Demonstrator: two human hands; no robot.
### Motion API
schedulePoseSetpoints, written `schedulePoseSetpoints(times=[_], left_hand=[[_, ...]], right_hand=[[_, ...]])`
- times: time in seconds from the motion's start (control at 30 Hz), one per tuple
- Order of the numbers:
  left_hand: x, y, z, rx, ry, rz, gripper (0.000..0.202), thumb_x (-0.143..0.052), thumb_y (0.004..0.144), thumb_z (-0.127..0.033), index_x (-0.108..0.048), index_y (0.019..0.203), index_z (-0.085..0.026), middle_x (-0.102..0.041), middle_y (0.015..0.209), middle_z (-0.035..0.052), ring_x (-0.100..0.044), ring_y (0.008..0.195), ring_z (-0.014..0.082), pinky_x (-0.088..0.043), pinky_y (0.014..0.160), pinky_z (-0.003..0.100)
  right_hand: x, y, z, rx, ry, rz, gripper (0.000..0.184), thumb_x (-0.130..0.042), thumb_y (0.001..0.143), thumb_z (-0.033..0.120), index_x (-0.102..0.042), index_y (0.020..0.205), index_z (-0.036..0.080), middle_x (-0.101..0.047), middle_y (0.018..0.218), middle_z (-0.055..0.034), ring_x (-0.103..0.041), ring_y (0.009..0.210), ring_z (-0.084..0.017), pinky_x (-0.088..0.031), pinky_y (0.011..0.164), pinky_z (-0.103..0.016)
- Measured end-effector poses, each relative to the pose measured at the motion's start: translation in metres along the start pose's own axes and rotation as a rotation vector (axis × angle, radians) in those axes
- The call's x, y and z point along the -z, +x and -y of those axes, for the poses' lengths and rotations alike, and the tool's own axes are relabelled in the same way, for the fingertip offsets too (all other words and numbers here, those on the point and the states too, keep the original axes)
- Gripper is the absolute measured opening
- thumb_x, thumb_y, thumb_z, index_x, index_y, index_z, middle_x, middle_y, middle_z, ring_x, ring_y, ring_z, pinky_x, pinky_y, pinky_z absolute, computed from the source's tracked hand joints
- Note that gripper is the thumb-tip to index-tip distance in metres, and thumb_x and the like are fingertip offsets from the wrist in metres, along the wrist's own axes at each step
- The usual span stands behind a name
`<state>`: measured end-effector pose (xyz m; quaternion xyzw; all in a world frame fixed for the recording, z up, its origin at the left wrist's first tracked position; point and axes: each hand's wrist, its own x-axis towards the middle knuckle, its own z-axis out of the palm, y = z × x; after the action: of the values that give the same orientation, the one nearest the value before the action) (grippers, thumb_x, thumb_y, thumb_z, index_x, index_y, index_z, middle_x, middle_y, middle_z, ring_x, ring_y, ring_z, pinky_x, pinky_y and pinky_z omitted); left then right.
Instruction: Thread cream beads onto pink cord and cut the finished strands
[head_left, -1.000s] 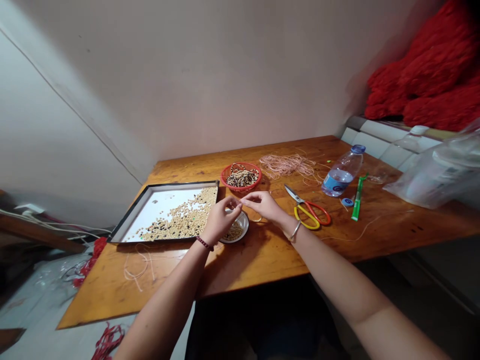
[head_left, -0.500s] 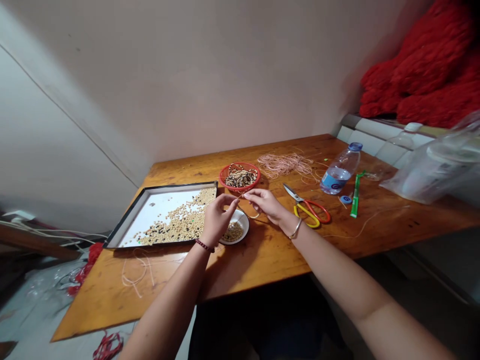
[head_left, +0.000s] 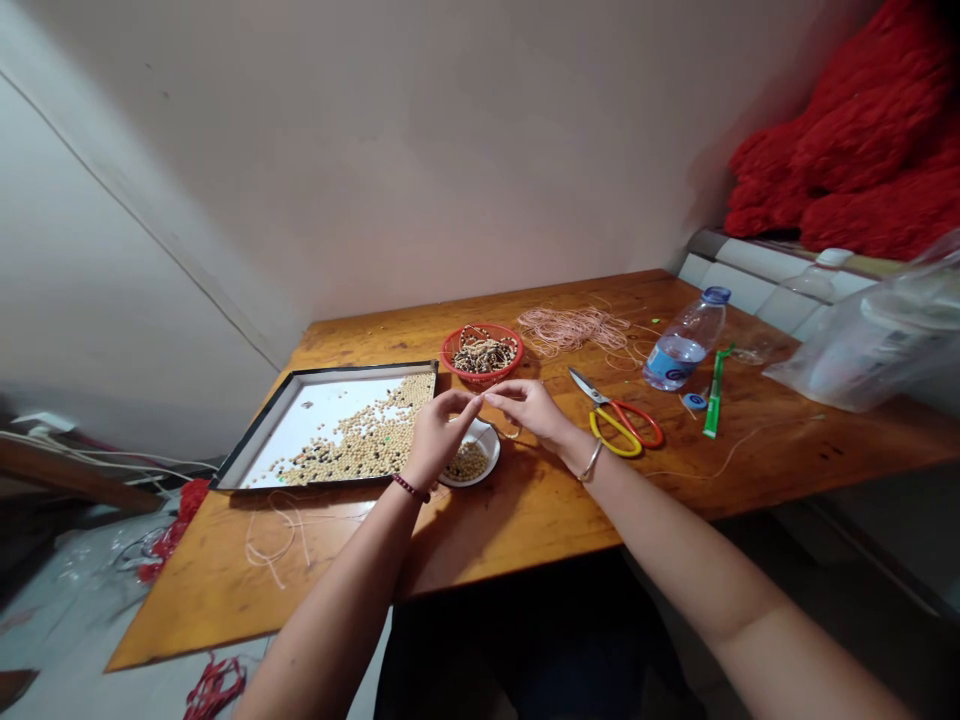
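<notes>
My left hand (head_left: 441, 438) and my right hand (head_left: 529, 410) meet fingertip to fingertip above the table, pinching a thin tan cord (head_left: 511, 433) whose loop hangs below them. Under my left hand sits a small white dish (head_left: 487, 438) holding pale beads (head_left: 469, 462). To the left, a black-rimmed tray (head_left: 300, 378) holds scattered pale and dark beads (head_left: 360, 442). A red basket (head_left: 459, 345) of strung beads stands just beyond my hands. Yellow-and-orange-handled scissors (head_left: 619, 428) lie to the right of my right hand.
A bundle of pink cord (head_left: 570, 328), a water bottle (head_left: 686, 340), a green strip (head_left: 716, 395) and a blue roll (head_left: 694, 401) lie on the wooden table (head_left: 525, 520). A plastic bag (head_left: 870, 345) lies at right, with red fluffy material (head_left: 847, 170) behind.
My two hands have drawn slightly closer, with the fingertips now nearly touching. The view has shifted only a little, and the objects on the table have not visibly moved.
</notes>
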<state>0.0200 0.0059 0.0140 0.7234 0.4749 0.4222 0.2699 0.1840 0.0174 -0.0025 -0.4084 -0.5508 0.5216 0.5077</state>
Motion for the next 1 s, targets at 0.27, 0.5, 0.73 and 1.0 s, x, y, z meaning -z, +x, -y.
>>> schedulePoseSetpoints(times=[0.27,0.5,0.73,1.0], left_hand=[[-0.0018,-0.0012,-0.0005,0.026,-0.048,0.043,0.028,-0.055,0.085,-0.044,-0.059,0.077,-0.017,-0.063,0.078,0.0025,-0.057,0.072,0.0139,-0.044,0.066,0.024],[-0.0033,-0.0006,-0.0028,0.054,-0.093,0.055,0.027,-0.056,0.083,-0.04,-0.053,0.069,-0.017,-0.055,0.067,-0.0009,-0.05,0.064,0.0123,-0.04,0.063,0.023],[-0.0035,0.0005,0.0025,0.073,-0.081,0.073,0.028,-0.055,0.083,-0.041,-0.052,0.069,-0.017,-0.054,0.065,-0.0013,-0.049,0.062,0.0122,-0.039,0.06,0.023],[-0.001,-0.0027,-0.0032,-0.005,0.042,0.04,0.026,-0.059,0.082,-0.04,-0.055,0.071,-0.017,-0.059,0.07,0.0003,-0.054,0.066,0.013,-0.041,0.062,0.024]], right_hand=[[-0.0029,-0.0014,-0.0012,0.015,0.035,0.045,0.03,-0.071,0.068,0.043,-0.071,0.081,0.015,-0.062,0.067,-0.0006,-0.04,0.048,-0.006,-0.03,0.043,-0.02],[-0.0025,-0.0011,-0.0024,0.031,0.014,0.051,0.031,-0.071,0.068,0.042,-0.072,0.081,0.015,-0.066,0.071,-0.002,-0.043,0.05,-0.007,-0.033,0.046,-0.021],[-0.0015,-0.0001,0.0004,0.054,-0.007,0.088,0.024,-0.07,0.068,0.035,-0.074,0.08,0.015,-0.071,0.078,-0.0044,-0.058,0.068,-0.013,-0.043,0.06,-0.024],[-0.0014,0.0022,-0.0023,0.116,0.004,0.087,0.024,-0.069,0.07,0.04,-0.072,0.072,0.016,-0.071,0.075,-0.0034,-0.06,0.07,-0.015,-0.046,0.069,-0.027]])
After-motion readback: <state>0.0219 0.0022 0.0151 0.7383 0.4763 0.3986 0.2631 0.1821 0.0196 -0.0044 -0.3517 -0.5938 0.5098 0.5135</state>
